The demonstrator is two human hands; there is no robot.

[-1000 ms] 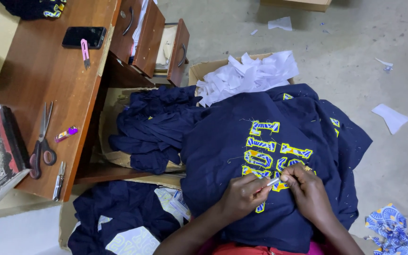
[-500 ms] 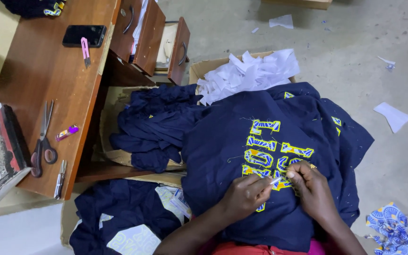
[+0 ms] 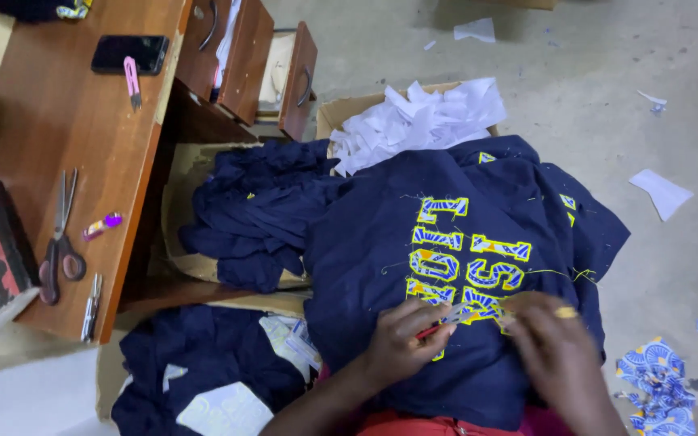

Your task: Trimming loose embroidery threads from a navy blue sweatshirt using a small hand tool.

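A navy garment (image 3: 454,266) with yellow and blue embroidered letters lies spread over my lap. My left hand (image 3: 401,343) pinches a thin red-handled tool against the lower letters. My right hand (image 3: 547,343), blurred, is shut on a small yellow piece at the right edge of the lettering, close beside the left. A loose yellow thread (image 3: 575,274) trails over the cloth to the right.
Wooden desk (image 3: 50,137) at left holds scissors (image 3: 58,242), a phone (image 3: 129,53), a pink cutter and tweezers. Its drawers (image 3: 240,56) hang open. A pile of navy garments (image 3: 252,218) lies in a cardboard box (image 3: 333,121), white paper scraps (image 3: 422,121) beyond. Patterned fabric scrap (image 3: 652,383) on the floor.
My right hand has shifted a little to the right along the lettering and is blurred with motion. My left hand stays on the letters with the tool.
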